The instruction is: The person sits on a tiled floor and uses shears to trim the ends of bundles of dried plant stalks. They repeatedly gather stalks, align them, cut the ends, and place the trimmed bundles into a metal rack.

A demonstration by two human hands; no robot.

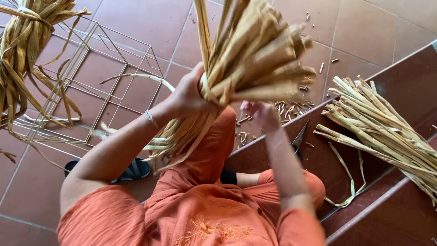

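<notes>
Head view, left to right; far left a tied bunch of dried fibre strips (22, 50) hangs down over a thin wire frame (98, 77) that lies on the reddish tiled floor (150, 23); loose strips trail across the frame's bars; lower down a black sandal (134, 169) shows on the floor beside the person's orange clothing (200, 205); left hand (191, 95), a thin bracelet on its wrist, is wrapped round the big bundle of dried fibre stalks (259, 54), grip closed tight about the bundle's waist where a strip binds it; cut ends of the bundle fan up and to the right, the thinner tails hang down past the left forearm onto the lap; the bundle is up in the air, above the knees, well off the floor; right hand (261, 114) sits just under the bundle's cut ends, fingers blurred and partly hidden behind the stalks; cannot tell whether its grip is closed on anything; short offcuts (287, 109) are scattered on the floor behind the hands; scissors (298, 139) lie just beside the right forearm on a dark red step (400, 91); far right a loose pile of stalks (382, 132) lies on that step, well apart from both hands; a single curled strip (348, 182) lies near the right knee.
</notes>
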